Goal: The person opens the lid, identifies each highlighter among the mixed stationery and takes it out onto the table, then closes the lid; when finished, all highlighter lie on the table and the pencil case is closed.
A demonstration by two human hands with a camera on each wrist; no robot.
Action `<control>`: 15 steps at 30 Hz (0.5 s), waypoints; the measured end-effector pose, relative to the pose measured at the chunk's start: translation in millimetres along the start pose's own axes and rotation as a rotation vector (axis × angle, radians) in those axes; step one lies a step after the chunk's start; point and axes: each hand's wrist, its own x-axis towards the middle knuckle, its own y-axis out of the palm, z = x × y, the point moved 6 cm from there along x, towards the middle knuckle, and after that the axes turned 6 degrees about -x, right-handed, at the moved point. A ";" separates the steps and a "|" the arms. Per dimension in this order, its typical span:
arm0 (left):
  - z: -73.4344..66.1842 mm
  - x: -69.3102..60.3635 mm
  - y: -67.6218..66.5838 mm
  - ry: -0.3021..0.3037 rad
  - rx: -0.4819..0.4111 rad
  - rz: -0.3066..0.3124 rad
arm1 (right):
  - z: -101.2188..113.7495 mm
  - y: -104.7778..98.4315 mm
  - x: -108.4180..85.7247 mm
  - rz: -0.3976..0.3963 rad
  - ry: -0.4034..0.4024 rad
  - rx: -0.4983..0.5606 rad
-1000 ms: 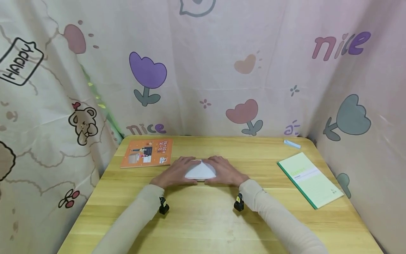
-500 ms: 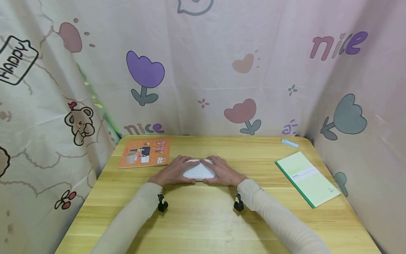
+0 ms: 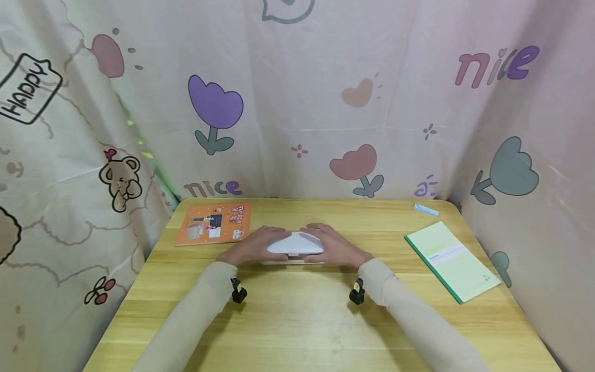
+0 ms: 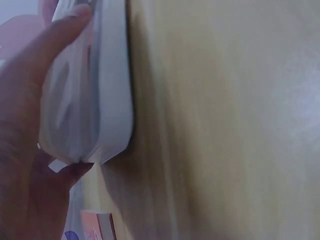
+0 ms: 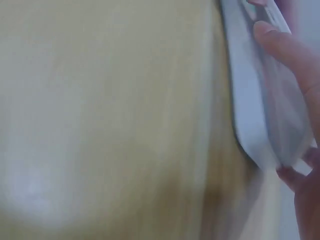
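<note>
Wood-grain tabletop [image 3: 297,320] before a tulip-print curtain [image 3: 288,103] – a two-part case in two hands, with slips possible

Near the middle of the tabletop sits the low white case [image 3: 295,244], its upper shell [image 4: 60,107] above the pale base [image 4: 116,90]. A dark gap shows between them along the front; whether a hinge joins them at the back, I cannot tell. The left hand [image 3: 253,245] and right hand [image 3: 338,247] hold opposite ends, fingers curled over the top and thumbs at the front edge, gripping rather than spread wide.

Uneven lifting looks the likeliest trouble: if one hand rises ahead of the other, the upper shell could twist or the base drag along the wood. Thumbs so near the gap might be nipped if the shell dropped. The surface appears smooth, so a fingertip could slide off the rounded ends.

Farther out, the orange booklet [image 3: 214,225] lies near the left hand – a leftward swing could knock it. The pale green notebook [image 3: 453,263] and small light-blue strip [image 3: 426,210] are well apart, at less risk.
</note>
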 end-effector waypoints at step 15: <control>16.0 -53.3 -30.2 -0.012 -0.129 -0.437 | -15.7 -24.5 -8.3 -0.115 0.087 0.197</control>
